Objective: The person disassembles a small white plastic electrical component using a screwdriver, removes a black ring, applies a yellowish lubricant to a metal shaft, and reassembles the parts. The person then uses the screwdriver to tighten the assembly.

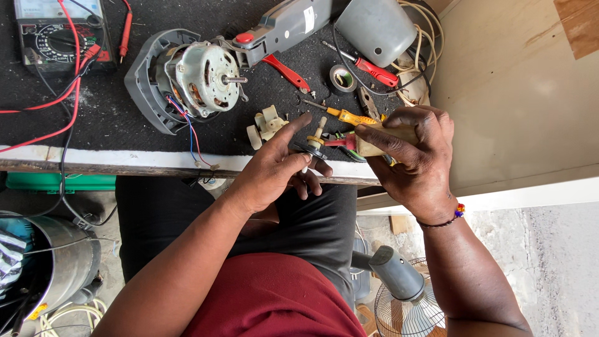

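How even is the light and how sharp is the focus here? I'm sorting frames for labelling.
Head view: soft, even daylight, no hard shadows; the pale beige wooden panel is bright, slightly washed out; the black felt-like bench mat stays dark but readable; the grey-housed silver fan motor and both the left hand and right hand are sharp; edges bow slightly from wide-angle distortion.

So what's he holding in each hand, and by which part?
Left hand pinches a small shaft part at its dark disc base. Right hand wraps a tan block around its middle; what it is cannot be told.
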